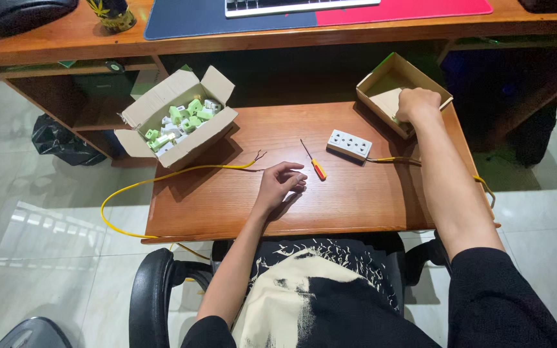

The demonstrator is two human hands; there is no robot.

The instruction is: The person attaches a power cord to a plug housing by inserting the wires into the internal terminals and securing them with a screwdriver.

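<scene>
My left hand (281,182) rests on the small wooden table (356,200), fingers loosely curled and holding nothing, just left of a small screwdriver (313,161) with an orange handle. My right hand (416,105) reaches into an open cardboard box (381,76) at the table's far right corner; its fingers are bent inside the box and whether it grips anything is hidden. A white socket strip (349,144) lies between the hands, with a yellow cable (391,159) running from it. Another yellow cable (182,171) with bare ends lies near my left hand.
A second open cardboard box (211,122) with several green and white plugs sits at the table's far left corner. Beyond is a wooden desk (66,38) with a keyboard (291,6) on a blue and red mat. A black chair arm (153,290) is below left.
</scene>
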